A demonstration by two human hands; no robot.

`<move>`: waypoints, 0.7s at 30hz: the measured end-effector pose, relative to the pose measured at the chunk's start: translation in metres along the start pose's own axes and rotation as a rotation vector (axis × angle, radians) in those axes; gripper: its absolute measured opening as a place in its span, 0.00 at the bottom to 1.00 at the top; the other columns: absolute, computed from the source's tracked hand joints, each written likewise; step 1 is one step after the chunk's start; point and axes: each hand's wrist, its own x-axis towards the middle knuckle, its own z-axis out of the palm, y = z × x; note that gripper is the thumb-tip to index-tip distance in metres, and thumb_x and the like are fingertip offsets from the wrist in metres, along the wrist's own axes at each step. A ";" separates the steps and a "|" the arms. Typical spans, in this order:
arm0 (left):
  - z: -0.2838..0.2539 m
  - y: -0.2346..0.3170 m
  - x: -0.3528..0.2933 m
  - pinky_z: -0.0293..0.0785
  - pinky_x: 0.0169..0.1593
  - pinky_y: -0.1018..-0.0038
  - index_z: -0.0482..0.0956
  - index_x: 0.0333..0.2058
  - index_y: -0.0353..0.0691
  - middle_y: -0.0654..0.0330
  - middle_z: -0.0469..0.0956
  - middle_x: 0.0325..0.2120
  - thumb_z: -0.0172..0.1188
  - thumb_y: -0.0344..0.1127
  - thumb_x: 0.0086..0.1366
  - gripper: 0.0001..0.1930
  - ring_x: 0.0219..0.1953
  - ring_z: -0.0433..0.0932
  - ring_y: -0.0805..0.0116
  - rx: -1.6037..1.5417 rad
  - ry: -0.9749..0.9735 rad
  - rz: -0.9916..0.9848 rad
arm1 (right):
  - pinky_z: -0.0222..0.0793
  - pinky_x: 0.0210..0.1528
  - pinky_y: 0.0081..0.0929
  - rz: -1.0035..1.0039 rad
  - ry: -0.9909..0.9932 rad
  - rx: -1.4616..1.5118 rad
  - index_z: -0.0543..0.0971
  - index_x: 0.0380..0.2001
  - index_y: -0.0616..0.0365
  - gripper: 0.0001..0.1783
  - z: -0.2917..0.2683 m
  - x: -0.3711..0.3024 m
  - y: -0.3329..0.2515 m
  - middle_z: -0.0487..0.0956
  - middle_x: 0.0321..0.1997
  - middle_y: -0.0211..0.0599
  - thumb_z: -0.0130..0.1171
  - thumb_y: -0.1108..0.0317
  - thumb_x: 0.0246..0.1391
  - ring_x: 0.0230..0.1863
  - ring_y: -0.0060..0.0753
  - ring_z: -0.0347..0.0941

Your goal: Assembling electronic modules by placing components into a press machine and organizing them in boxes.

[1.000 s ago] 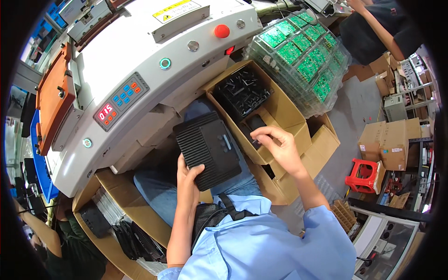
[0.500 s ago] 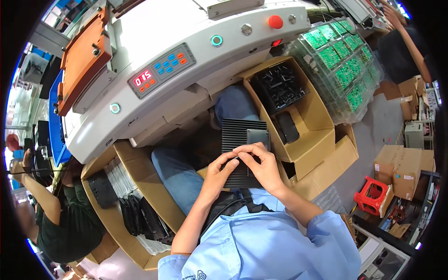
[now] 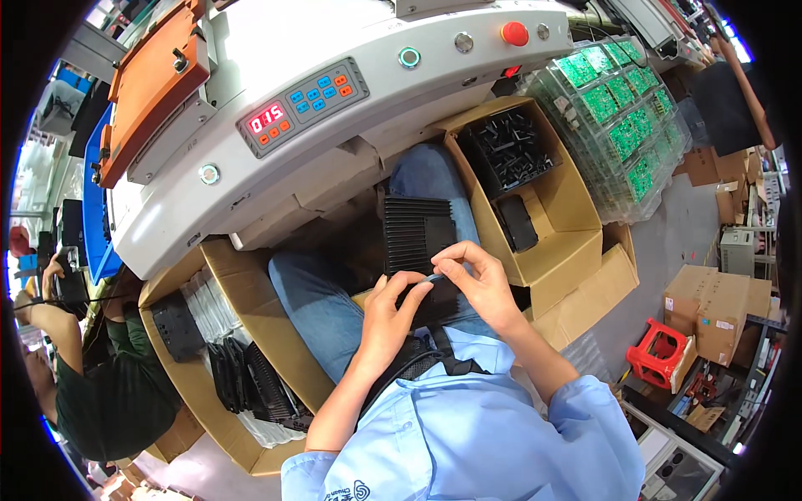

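A black finned plate, like a heat sink (image 3: 407, 242), lies over my lap between my knees, its ridges at the upper left and a smooth raised block at the right. Both hands meet over its lower part. My left hand (image 3: 391, 316) is closed, thumb and index fingertips together. Beside it, my right hand (image 3: 484, 290) is pinched too, its fingertips almost touching the left thumb. Whatever small thing sits between the fingertips is too small to make out. The lower part of the plate is partly hidden by my hands.
To the right, a carton (image 3: 576, 225) holds a bin of small black parts (image 3: 510, 150). At left, another carton (image 3: 267, 334) contains black finned pieces. A machine panel (image 3: 305, 104) curves ahead. Stacked trays of green circuit boards (image 3: 622, 125) and a red stool (image 3: 660, 355) stand farther right.
My fingertips have shifted slightly down and to the right, with a small gap now between the hands. The finned plate shows slightly farther left and higher, and the whole view has shifted a little.
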 end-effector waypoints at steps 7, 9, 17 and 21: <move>0.004 -0.006 -0.002 0.69 0.37 0.73 0.78 0.35 0.37 0.55 0.75 0.27 0.60 0.30 0.59 0.06 0.32 0.73 0.62 0.085 0.136 0.070 | 0.65 0.44 0.17 0.030 -0.011 0.049 0.76 0.37 0.60 0.07 -0.002 -0.001 -0.017 0.75 0.34 0.29 0.55 0.68 0.59 0.39 0.18 0.70; 0.002 -0.007 -0.002 0.69 0.38 0.74 0.79 0.35 0.36 0.56 0.76 0.28 0.60 0.30 0.59 0.06 0.32 0.73 0.64 0.062 0.101 0.057 | 0.65 0.44 0.17 0.068 -0.004 0.091 0.76 0.37 0.61 0.08 -0.003 0.000 -0.017 0.75 0.34 0.29 0.55 0.68 0.59 0.39 0.18 0.70; 0.007 -0.011 0.003 0.69 0.39 0.76 0.80 0.37 0.37 0.57 0.78 0.30 0.59 0.29 0.59 0.07 0.34 0.74 0.68 -0.010 0.083 0.018 | 0.67 0.45 0.20 0.157 -0.018 0.542 0.75 0.39 0.63 0.11 -0.008 0.003 -0.007 0.75 0.34 0.31 0.57 0.66 0.58 0.37 0.20 0.70; 0.014 -0.016 0.010 0.69 0.40 0.75 0.80 0.37 0.37 0.57 0.79 0.31 0.59 0.29 0.59 0.07 0.34 0.75 0.67 -0.035 0.042 0.052 | 0.67 0.45 0.20 0.228 -0.021 0.639 0.74 0.40 0.63 0.12 -0.014 0.001 -0.003 0.75 0.33 0.31 0.57 0.66 0.58 0.36 0.22 0.70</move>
